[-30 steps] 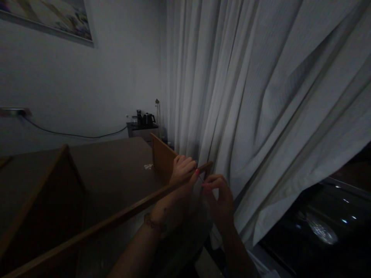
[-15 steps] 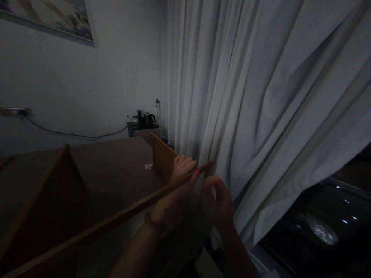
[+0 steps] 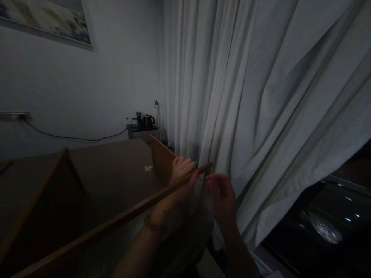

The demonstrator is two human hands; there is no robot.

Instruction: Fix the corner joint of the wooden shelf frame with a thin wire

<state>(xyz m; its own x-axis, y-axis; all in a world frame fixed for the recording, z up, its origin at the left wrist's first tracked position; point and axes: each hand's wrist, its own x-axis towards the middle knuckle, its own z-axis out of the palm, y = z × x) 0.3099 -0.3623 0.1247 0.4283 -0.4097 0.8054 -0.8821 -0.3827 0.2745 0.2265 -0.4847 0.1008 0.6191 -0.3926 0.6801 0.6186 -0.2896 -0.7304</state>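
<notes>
A long wooden board (image 3: 121,219) runs edge-up from the lower left to the middle. Near its far end, my left hand (image 3: 182,170) is closed around the edge, thumb on the near side and fingers over the far side. My right hand (image 3: 223,199) is closed in a pinch just right of the board's end. Between its fingertips and my left thumb shows a thin, pale metal rod (image 3: 202,179), perhaps a small hex key. Where the rod meets the wood is too dark to make out. An upright wooden panel (image 3: 162,158) stands beyond my left hand.
Another wooden panel (image 3: 43,204) rises at the left from the grey-brown tabletop (image 3: 116,166). Small white pieces (image 3: 148,168) lie on that surface. White curtains (image 3: 246,96) hang close on the right. A small cabinet (image 3: 142,133) with a black kettle (image 3: 148,121) stands at the back.
My right hand has moved slightly right and turned at the wrist, its fingertips a little higher. My left hand keeps its grip on the board. The view has shifted slightly.
</notes>
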